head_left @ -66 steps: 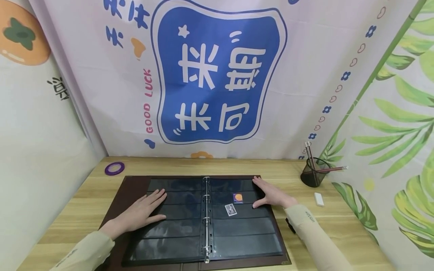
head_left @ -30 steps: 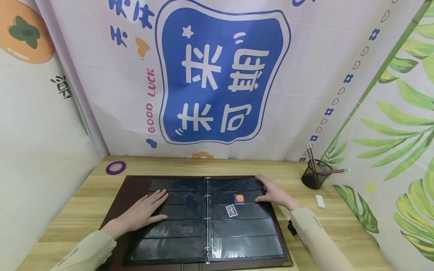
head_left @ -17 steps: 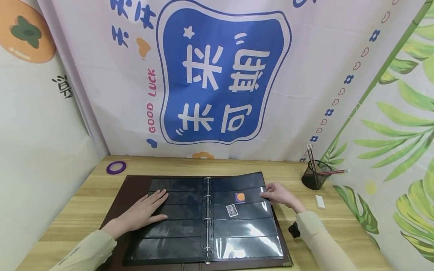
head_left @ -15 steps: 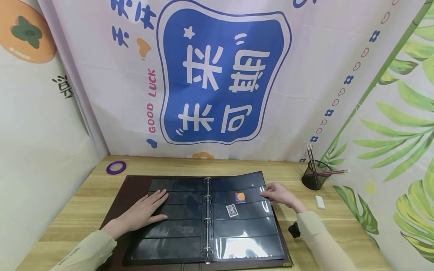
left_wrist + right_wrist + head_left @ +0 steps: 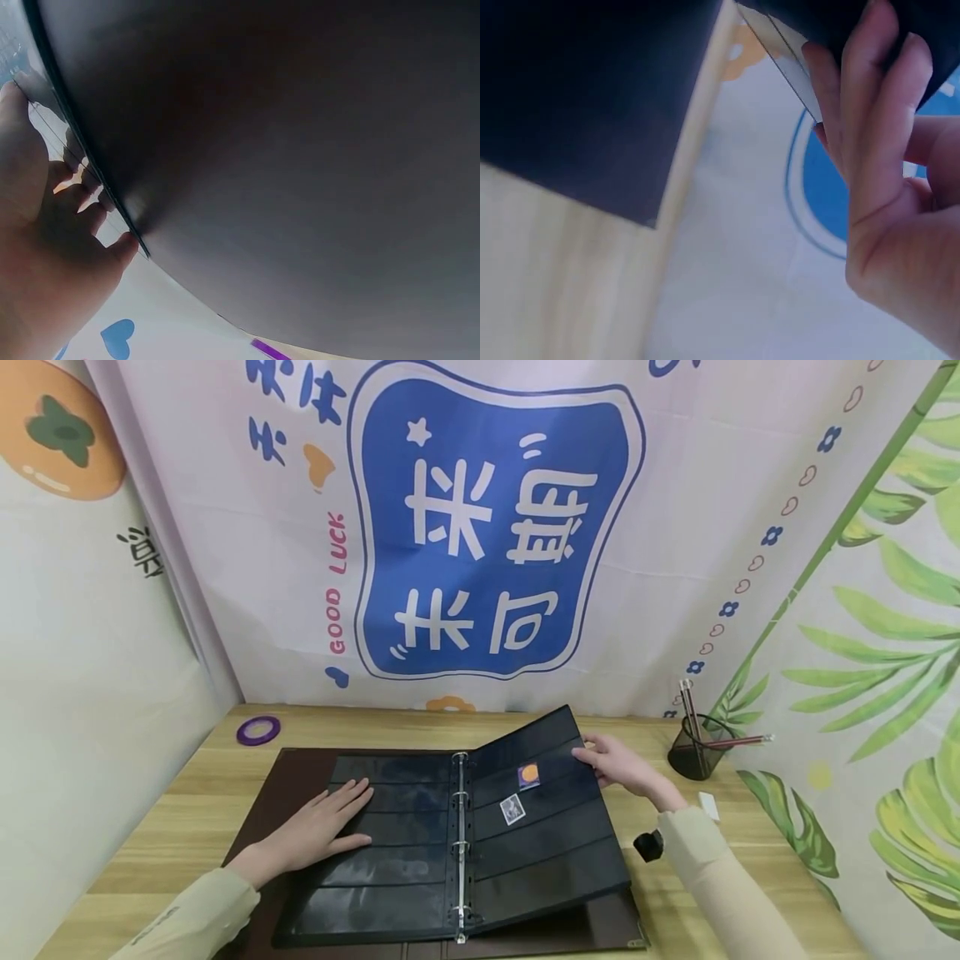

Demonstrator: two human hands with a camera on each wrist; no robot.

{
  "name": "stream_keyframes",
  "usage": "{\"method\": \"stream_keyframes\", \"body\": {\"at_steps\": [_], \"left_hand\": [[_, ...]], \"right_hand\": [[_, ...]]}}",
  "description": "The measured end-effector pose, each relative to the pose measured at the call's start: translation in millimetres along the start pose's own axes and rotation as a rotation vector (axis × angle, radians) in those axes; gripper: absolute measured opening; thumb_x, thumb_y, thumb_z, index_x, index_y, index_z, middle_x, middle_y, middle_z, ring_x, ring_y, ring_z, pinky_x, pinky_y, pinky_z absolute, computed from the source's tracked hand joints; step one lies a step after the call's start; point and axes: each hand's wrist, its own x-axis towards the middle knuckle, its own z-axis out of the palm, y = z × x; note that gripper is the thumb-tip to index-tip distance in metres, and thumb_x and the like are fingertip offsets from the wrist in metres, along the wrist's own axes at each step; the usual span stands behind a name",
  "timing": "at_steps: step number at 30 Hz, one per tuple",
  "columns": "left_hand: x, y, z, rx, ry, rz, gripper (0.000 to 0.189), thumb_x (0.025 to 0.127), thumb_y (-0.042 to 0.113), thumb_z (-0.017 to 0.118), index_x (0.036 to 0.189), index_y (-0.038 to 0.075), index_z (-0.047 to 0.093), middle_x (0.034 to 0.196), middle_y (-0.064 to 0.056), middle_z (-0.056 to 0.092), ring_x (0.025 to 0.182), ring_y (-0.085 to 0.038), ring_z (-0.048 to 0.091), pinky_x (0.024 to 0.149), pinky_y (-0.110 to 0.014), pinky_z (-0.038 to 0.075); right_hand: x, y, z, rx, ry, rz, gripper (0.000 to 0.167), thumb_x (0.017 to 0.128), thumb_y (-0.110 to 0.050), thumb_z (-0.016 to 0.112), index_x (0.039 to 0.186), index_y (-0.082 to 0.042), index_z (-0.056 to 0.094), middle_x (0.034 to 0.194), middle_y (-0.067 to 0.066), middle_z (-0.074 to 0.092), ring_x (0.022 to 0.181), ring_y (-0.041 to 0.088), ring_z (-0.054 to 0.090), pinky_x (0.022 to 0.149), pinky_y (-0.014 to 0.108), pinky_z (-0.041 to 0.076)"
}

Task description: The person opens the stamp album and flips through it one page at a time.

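Observation:
A dark brown ring-binder stamp album (image 5: 281, 781) lies open on the table, its metal rings (image 5: 461, 843) down the middle. My left hand (image 5: 318, 828) rests with straight fingers on the black left-hand page (image 5: 390, 868). At the outer edge of the black pocket pages (image 5: 547, 868) on the right, my right hand (image 5: 617, 763) pinches between thumb and fingers, holding them raised and slanted. Two stamps show on the top one: a purple-and-orange stamp (image 5: 528, 776) and a black-and-white stamp (image 5: 513, 810). In the right wrist view, my right hand's fingers (image 5: 881, 127) lie behind the lifted black pages (image 5: 795, 15).
A purple roll of tape (image 5: 258, 730) lies at the back left of the wooden table (image 5: 172, 802). At the right stands a black mesh cup (image 5: 692, 758) with pencils, and a white eraser (image 5: 708, 806) lies near it. Printed cloth (image 5: 675, 527) hangs behind the table.
My right hand has gone from lying over the page's edge to pinching it, and has raised the right-hand pages up from the cover. The left hand stays in place.

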Motion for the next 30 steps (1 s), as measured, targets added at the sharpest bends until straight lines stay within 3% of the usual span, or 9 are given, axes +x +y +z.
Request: {"method": "stream_keyframes", "body": {"at_steps": [4, 7, 10, 12, 14, 19, 26, 30], "left_hand": [[-0.5, 0.1, 0.3, 0.004, 0.002, -0.001, 0.079, 0.096, 0.059, 0.052, 0.152, 0.005, 0.039, 0.159, -0.019, 0.035, 0.146, -0.041, 0.036, 0.113, -0.065, 0.032], [-0.7, -0.2, 0.9, 0.002, 0.000, -0.003, 0.079, 0.096, 0.059, 0.051, 0.152, 0.005, 0.039, 0.159, -0.019, 0.035, 0.146, -0.041, 0.036, 0.113, -0.066, 0.031], [-0.6, -0.6, 1.2, -0.002, -0.004, -0.002, 0.079, 0.096, 0.060, 0.051, 0.152, 0.005, 0.039, 0.160, -0.019, 0.035, 0.146, -0.041, 0.036, 0.113, -0.066, 0.031], [-0.4, -0.7, 1.2, -0.003, -0.003, 0.000, 0.080, 0.096, 0.060, 0.051, 0.152, 0.005, 0.038, 0.159, -0.019, 0.035, 0.146, -0.041, 0.036, 0.113, -0.066, 0.031], [-0.4, -0.7, 1.2, -0.002, -0.001, 0.001, 0.080, 0.096, 0.060, 0.051, 0.152, 0.005, 0.038, 0.159, -0.019, 0.035, 0.146, -0.041, 0.036, 0.113, -0.066, 0.031], [-0.1, -0.8, 1.9, 0.002, 0.009, 0.001, 0.079, 0.095, 0.059, 0.052, 0.152, 0.005, 0.039, 0.159, -0.018, 0.036, 0.146, -0.040, 0.037, 0.113, -0.065, 0.032], [0.4, -1.7, 3.3, 0.007, 0.017, 0.005, 0.079, 0.095, 0.060, 0.052, 0.152, 0.005, 0.039, 0.159, -0.018, 0.036, 0.146, -0.040, 0.037, 0.113, -0.065, 0.032], [0.0, -1.4, 2.2, 0.000, 0.013, 0.006, 0.079, 0.095, 0.059, 0.052, 0.152, 0.005, 0.039, 0.159, -0.019, 0.036, 0.146, -0.040, 0.037, 0.113, -0.066, 0.032]], "right_hand": [[2.6, -18, -1, -0.017, -0.008, -0.035, 0.037, 0.107, -0.020, 0.044, 0.130, 0.009, 0.042, 0.062, -0.005, 0.037, 0.048, 0.006, 0.032, 0.049, 0.022, 0.039], [3.8, -30, 0, -0.050, -0.004, -0.057, 0.028, 0.106, -0.017, 0.045, 0.117, 0.008, 0.047, 0.068, -0.004, 0.053, 0.051, 0.005, 0.045, 0.049, 0.021, 0.044], [4.5, -42, 0, -0.098, 0.002, -0.062, 0.032, 0.105, -0.016, 0.047, 0.127, 0.006, 0.049, 0.070, -0.003, 0.058, 0.051, 0.007, 0.050, 0.048, 0.022, 0.047], [5.2, -49, 1, -0.132, 0.006, -0.062, 0.035, 0.105, -0.017, 0.047, 0.131, 0.006, 0.047, 0.065, -0.003, 0.051, 0.050, 0.008, 0.046, 0.048, 0.022, 0.048], [5.7, -56, 2, -0.152, 0.007, -0.054, 0.035, 0.105, -0.017, 0.048, 0.131, 0.006, 0.046, 0.064, -0.003, 0.044, 0.049, 0.009, 0.043, 0.049, 0.024, 0.050], [8.5, -69, 3, -0.143, -0.008, -0.055, 0.033, 0.105, -0.018, 0.048, 0.129, 0.004, 0.047, 0.069, -0.002, 0.047, 0.051, 0.009, 0.044, 0.052, 0.028, 0.055], [8.9, -77, 6, -0.155, -0.010, -0.060, 0.028, 0.105, -0.018, 0.047, 0.124, 0.003, 0.046, 0.065, -0.003, 0.037, 0.049, 0.009, 0.041, 0.050, 0.024, 0.053], [7.2, -76, 4, -0.148, -0.008, -0.060, 0.029, 0.106, -0.017, 0.046, 0.126, 0.003, 0.046, 0.068, -0.002, 0.042, 0.049, 0.009, 0.041, 0.049, 0.024, 0.052]]}}
